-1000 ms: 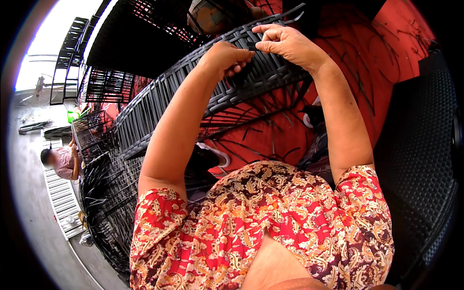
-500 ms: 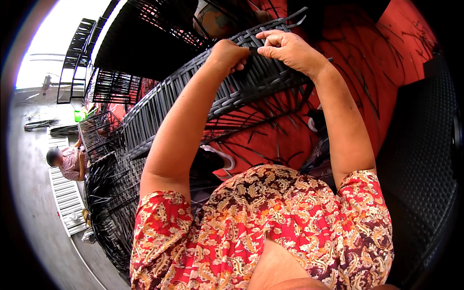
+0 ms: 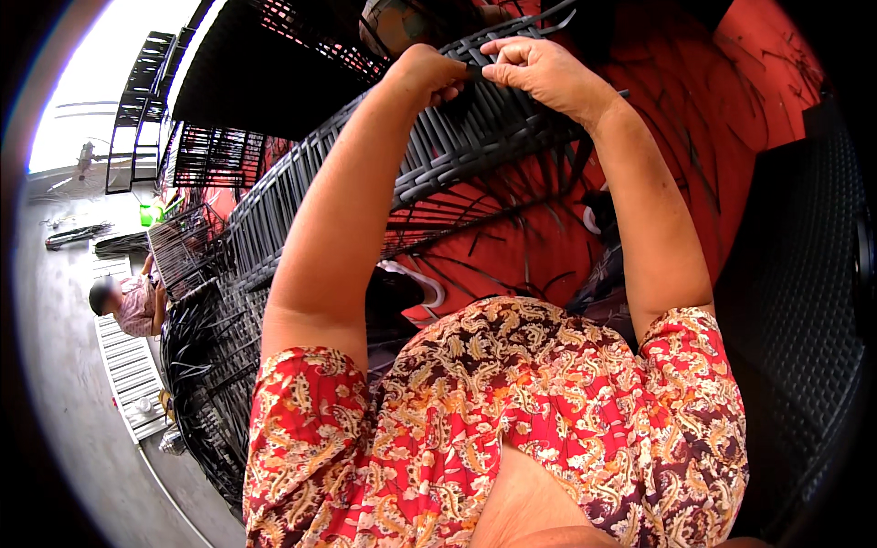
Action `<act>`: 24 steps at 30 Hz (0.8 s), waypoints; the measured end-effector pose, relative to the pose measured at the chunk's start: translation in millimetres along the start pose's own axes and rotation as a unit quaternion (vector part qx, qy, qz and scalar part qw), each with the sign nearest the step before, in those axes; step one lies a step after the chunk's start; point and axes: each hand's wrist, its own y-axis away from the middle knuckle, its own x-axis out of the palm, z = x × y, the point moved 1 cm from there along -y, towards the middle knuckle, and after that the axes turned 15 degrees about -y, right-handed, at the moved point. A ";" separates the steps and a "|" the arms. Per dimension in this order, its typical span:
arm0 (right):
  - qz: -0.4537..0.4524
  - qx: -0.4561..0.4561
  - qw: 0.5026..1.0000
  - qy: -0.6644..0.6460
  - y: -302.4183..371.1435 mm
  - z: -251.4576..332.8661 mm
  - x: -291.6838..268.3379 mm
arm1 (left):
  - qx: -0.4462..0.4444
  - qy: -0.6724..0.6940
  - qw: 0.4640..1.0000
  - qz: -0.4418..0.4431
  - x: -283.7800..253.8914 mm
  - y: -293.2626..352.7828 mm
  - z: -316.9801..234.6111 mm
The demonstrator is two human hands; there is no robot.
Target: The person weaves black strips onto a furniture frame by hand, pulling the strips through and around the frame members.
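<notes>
A long dark grey wicker piece (image 3: 311, 173) lies slantwise in front of me, its flat strands woven over a frame. At its far end my left hand (image 3: 427, 75) is closed, fingers curled around a dark flat wicker strand (image 3: 473, 72). Beside it on the right, my right hand (image 3: 546, 80) pinches the same strand between thumb and fingers. Both hands are over the woven surface, close together. Loose strand ends (image 3: 557, 20) stick out past the far edge. The left fingertips are partly hidden.
Cut strands (image 3: 475, 239) litter the red floor covering (image 3: 676, 164). A dark woven piece (image 3: 795, 301) stands at my right. Black wicker frames (image 3: 219, 155) and a heap of strands (image 3: 196, 365) are at left. Farther left, a person (image 3: 135, 301) sits by a white slatted bench (image 3: 128, 370).
Both hands and the wicker piece appear slightly higher in the picture, with the whole view shifted a little. The grip on the strand looks the same.
</notes>
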 end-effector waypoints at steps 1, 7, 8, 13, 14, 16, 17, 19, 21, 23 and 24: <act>-0.001 0.005 1.000 -0.005 0.1 0.7 0.3 | -0.016 -0.010 1.000 0.015 0.8 2.7 -3.2; -0.014 0.004 1.000 0.010 -1.4 -2.0 1.7 | -0.044 0.029 0.994 0.098 8.0 5.1 -0.3; -0.014 0.004 1.000 0.000 -2.3 -5.1 2.2 | -0.060 0.088 0.988 0.108 9.1 5.3 3.5; -0.037 -0.024 0.996 0.075 0.0 -3.8 -2.2 | -0.071 0.343 0.924 0.153 18.4 10.7 18.6; -0.048 -0.047 0.992 0.106 1.4 -3.8 -2.9 | -0.060 0.369 0.913 0.164 20.0 11.7 20.1; -0.051 -0.007 0.995 0.081 4.7 0.4 -1.3 | -0.039 0.414 0.893 0.174 21.7 16.0 24.2; -0.052 0.014 0.996 0.069 5.5 2.5 -0.8 | -0.030 0.432 0.885 0.175 22.7 17.9 26.2; -0.025 0.043 0.993 0.108 3.8 5.0 -1.6 | -0.005 0.453 0.873 0.182 24.6 20.7 27.4; -0.010 0.023 0.982 0.188 4.0 4.2 -0.4 | 0.022 0.465 0.863 0.194 25.5 23.3 29.4; -0.009 -0.046 0.951 0.306 7.8 -0.2 3.2 | 0.044 0.465 0.858 0.214 25.6 22.0 30.1; 0.010 -0.023 0.954 0.297 8.0 0.4 4.5 | 0.052 0.468 0.854 0.222 26.2 23.6 31.8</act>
